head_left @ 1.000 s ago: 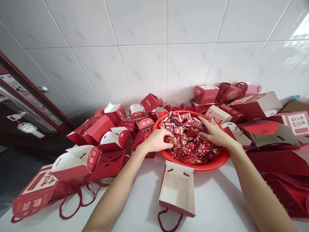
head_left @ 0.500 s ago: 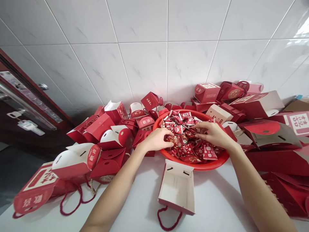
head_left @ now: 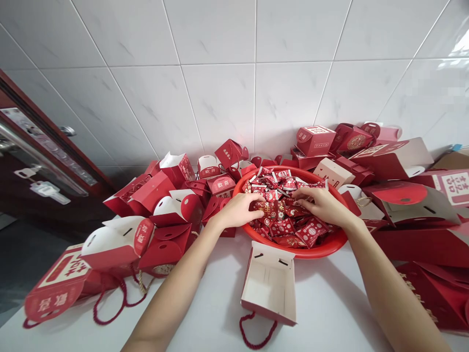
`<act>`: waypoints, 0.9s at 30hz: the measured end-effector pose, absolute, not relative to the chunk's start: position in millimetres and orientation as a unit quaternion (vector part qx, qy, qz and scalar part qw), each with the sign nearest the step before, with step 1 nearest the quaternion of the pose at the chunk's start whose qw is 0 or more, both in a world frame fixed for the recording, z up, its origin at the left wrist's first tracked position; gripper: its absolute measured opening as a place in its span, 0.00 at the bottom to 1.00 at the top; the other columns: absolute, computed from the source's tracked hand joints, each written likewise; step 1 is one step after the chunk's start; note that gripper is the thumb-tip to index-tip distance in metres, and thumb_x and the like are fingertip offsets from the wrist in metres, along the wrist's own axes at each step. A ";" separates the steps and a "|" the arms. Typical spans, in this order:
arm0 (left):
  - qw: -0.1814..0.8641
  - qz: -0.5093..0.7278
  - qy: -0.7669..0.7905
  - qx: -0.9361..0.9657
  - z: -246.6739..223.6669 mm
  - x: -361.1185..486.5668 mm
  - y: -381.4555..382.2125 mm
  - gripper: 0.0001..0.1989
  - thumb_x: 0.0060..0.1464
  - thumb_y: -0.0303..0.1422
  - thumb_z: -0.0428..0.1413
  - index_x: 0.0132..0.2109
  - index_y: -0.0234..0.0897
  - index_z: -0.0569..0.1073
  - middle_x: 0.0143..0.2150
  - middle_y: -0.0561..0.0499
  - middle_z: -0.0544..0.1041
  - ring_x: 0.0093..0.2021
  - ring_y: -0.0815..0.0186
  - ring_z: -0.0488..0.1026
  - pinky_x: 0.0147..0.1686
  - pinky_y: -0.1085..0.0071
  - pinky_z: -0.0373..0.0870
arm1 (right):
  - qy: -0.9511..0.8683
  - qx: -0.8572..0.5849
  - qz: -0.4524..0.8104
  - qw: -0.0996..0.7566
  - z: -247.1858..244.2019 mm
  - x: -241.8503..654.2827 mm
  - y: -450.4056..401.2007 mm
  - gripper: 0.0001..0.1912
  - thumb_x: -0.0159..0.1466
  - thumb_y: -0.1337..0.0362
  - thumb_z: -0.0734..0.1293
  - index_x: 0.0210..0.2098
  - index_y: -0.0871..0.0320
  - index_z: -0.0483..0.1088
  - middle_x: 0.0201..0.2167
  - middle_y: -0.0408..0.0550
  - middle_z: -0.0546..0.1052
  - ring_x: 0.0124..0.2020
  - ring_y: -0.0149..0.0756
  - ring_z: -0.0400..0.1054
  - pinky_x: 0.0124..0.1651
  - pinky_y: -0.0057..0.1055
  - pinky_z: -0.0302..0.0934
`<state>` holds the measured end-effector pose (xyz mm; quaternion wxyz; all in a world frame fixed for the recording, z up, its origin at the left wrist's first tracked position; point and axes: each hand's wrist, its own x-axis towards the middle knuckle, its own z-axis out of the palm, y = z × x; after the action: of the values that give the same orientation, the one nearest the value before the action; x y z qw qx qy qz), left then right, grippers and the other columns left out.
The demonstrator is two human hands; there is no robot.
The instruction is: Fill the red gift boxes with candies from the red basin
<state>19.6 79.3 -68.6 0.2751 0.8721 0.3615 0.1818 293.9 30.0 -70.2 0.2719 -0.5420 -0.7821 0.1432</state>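
Note:
A red plastic basket [head_left: 320, 252] holds a heap of small red wrapped candies [head_left: 311, 231]. My left hand [head_left: 238, 211] reaches in from the left, thumb and forefinger on either side of a candy with gold lettering [head_left: 270, 209]. At the right of the heap, my right hand [head_left: 322, 204] has its fingers curled down on a dark red candy [head_left: 296, 210], partly hidden by the fingertips. In front of the basket, an open gift box [head_left: 269, 283] with a pale inside and a dark red cord handle [head_left: 258, 337] lies on the white table.
Many red gift boxes crowd both sides, among them a white-lined one [head_left: 113, 242] at left and a large one [head_left: 410, 205] at right. More boxes [head_left: 315, 140] are stacked against the tiled wall [head_left: 220, 107]. A door with keys [head_left: 49, 190] stands at far left.
Candies have shifted under my fingers. The gold-lettered one by my left hand has turned, and a dotted packet near the right hand lies differently. The open box stays put.

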 end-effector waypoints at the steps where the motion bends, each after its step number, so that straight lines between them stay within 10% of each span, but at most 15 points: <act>1: 0.280 0.190 0.360 0.869 -68.7 19.8 79.5 0.16 0.56 0.33 0.60 0.53 0.39 0.79 0.56 0.48 0.82 0.57 0.54 0.78 0.59 0.60 0.70 | -0.779 -0.545 0.137 0.277 -70.2 293.9 30.3 0.11 0.65 0.68 0.62 0.40 0.55 0.77 0.42 0.51 0.84 0.43 0.48 0.79 0.48 0.42 0.70; 11: 0.301 0.298 0.389 0.818 -71.5 24.6 81.7 0.18 0.59 0.37 0.60 0.53 0.34 0.78 0.58 0.42 0.80 0.59 0.51 0.76 0.63 0.57 0.68 | -0.756 -0.599 0.038 0.260 -71.2 295.3 31.0 0.14 0.66 0.68 0.59 0.45 0.56 0.75 0.31 0.49 0.82 0.32 0.44 0.76 0.38 0.36 0.66; 17: 0.295 0.307 0.391 0.816 -73.2 24.8 82.9 0.18 0.59 0.37 0.60 0.54 0.36 0.78 0.59 0.44 0.80 0.60 0.52 0.75 0.65 0.57 0.67 | -0.759 -0.595 0.011 0.266 -70.1 298.1 30.7 0.11 0.62 0.69 0.63 0.41 0.55 0.76 0.46 0.55 0.82 0.48 0.50 0.76 0.47 0.39 0.67; 27: 0.301 0.291 0.393 0.819 -72.2 24.8 82.0 0.16 0.59 0.36 0.61 0.52 0.34 0.79 0.56 0.42 0.81 0.57 0.51 0.77 0.64 0.56 0.67 | -0.776 -0.584 0.149 0.185 -32.4 312.9 -2.9 0.08 0.60 0.56 0.70 0.30 0.53 0.74 0.30 0.47 0.82 0.32 0.45 0.76 0.35 0.37 0.66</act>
<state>24.8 82.0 -72.2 0.3005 0.8191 0.3926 0.2908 312.9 -2.9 -32.4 0.1854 -0.5842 -0.7761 0.1488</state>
